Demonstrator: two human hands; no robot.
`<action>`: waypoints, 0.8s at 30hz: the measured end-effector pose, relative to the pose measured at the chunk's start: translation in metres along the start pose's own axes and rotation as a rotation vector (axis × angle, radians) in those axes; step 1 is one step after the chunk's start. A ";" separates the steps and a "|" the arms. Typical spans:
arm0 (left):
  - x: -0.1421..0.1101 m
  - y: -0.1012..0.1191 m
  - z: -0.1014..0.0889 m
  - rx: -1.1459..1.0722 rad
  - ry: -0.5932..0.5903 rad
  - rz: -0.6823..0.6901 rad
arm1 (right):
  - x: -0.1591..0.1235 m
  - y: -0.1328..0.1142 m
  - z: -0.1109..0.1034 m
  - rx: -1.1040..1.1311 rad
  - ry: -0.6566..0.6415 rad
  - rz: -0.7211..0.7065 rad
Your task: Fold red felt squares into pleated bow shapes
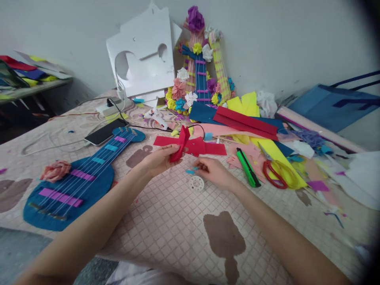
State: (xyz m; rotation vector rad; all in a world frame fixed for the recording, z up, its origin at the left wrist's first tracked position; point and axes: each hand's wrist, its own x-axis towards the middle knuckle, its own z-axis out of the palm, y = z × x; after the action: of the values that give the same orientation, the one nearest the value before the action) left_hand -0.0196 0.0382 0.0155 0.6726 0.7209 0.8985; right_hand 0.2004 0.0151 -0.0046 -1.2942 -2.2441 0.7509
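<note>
My left hand (166, 157) pinches a folded red strip (183, 141), which looks like paper or felt, and holds it upright above the table. Flat red strips (215, 149) lie just behind it. To its right, my right hand (212, 169) has its fingertips pressed together at a small light-blue piece (190, 171). Directly below those fingers is a white disc with round holes (196, 183). At the left lies a blue toy guitar (86, 178) with white strings, purple and light-blue bars and a pink paper flower (56, 171).
A green box cutter (247, 168) and red-handled scissors (274, 174) lie right of my right hand. Behind are a glue gun (157, 118), a black phone (105, 132), a power strip (114, 106) and flower-covered guitars (201, 75). A white foam board (142, 51) leans on the wall.
</note>
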 end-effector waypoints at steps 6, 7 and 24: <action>-0.002 0.003 0.002 -0.030 0.044 -0.014 | 0.019 -0.009 0.011 -0.114 -0.102 -0.085; -0.002 0.003 0.003 -0.034 0.058 -0.018 | 0.019 -0.010 0.010 -0.124 -0.106 -0.100; 0.000 0.001 0.002 -0.037 0.076 -0.017 | 0.056 0.064 -0.087 -0.406 0.434 0.114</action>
State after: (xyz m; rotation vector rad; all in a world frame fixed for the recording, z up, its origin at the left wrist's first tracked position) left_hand -0.0187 0.0377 0.0170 0.6015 0.7745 0.9239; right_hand 0.2690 0.1110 0.0258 -1.5976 -2.0309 0.0253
